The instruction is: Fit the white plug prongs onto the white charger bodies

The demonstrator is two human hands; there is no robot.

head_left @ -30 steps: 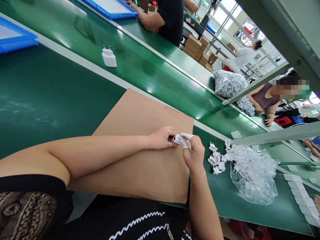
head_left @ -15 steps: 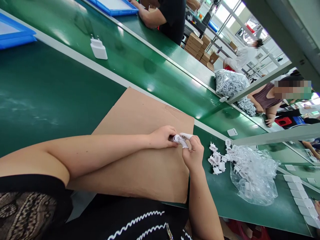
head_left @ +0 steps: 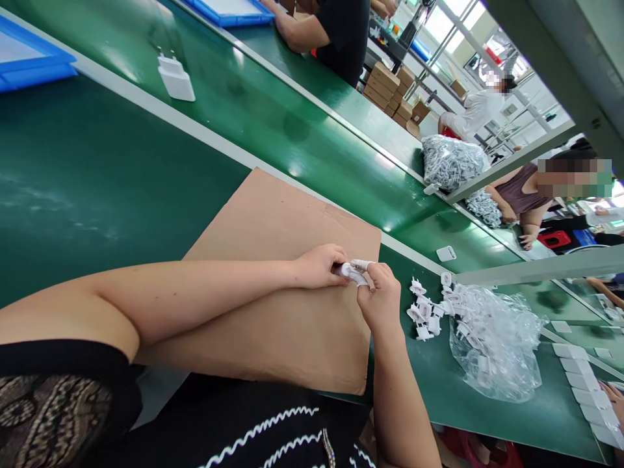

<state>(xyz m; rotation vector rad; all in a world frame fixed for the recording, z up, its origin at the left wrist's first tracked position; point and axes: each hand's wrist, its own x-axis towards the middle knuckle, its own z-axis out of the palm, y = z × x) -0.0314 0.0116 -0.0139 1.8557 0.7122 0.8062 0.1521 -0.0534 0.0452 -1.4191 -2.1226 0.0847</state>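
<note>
My left hand (head_left: 319,266) and my right hand (head_left: 380,300) meet over the far edge of a brown cardboard sheet (head_left: 273,273). Both pinch one small white plug part (head_left: 351,272) between them. White finger cots cover my right fingertips. To the right lies a pile of loose white plug parts (head_left: 429,309), spilling from a clear plastic bag (head_left: 497,341) on the green bench.
A white charger (head_left: 175,78) and a white shell (head_left: 446,253) ride the green conveyor belt (head_left: 273,123). Blue trays (head_left: 29,62) sit at the far left. White shells (head_left: 585,390) line the right edge. Other people work across the belt, beside bags of parts (head_left: 451,162) and cardboard boxes.
The white charger and the white shell on the belt have drifted to the left. My hands stay together on the plug part, shifted only slightly.
</note>
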